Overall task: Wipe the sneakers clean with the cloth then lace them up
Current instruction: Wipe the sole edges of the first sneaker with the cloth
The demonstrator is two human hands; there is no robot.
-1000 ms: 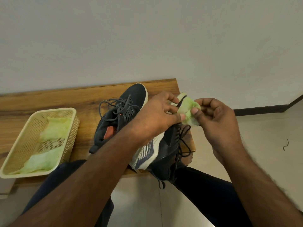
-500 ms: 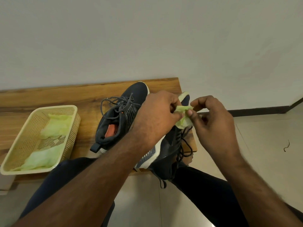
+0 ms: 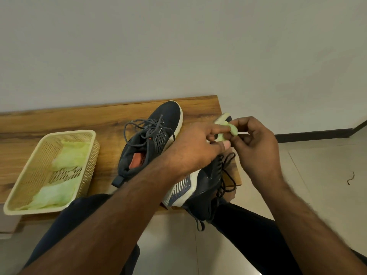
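Two dark navy sneakers lie on a wooden bench (image 3: pixel 59 124). The left sneaker (image 3: pixel 151 139) stands upright with loose grey laces and an orange insole. The right sneaker (image 3: pixel 204 181) lies tipped on its side at the bench's front corner, its white sole showing and black laces dangling. A small pale green cloth (image 3: pixel 228 130) is pinched between my left hand (image 3: pixel 196 147) and my right hand (image 3: pixel 256 143), above the tipped sneaker's toe. Both hands grip the cloth with fingertips.
A cream plastic basket (image 3: pixel 21 193) with more green cloths (image 3: pixel 69 155) sits at the bench's left front. The white wall rises right behind the bench. My dark-trousered knees are below the bench edge, over a tiled floor (image 3: pixel 317 175).
Both hands stay at the cloth and work it between the fingers; it now looks wrapped around my left forefinger. The sneakers have not moved.
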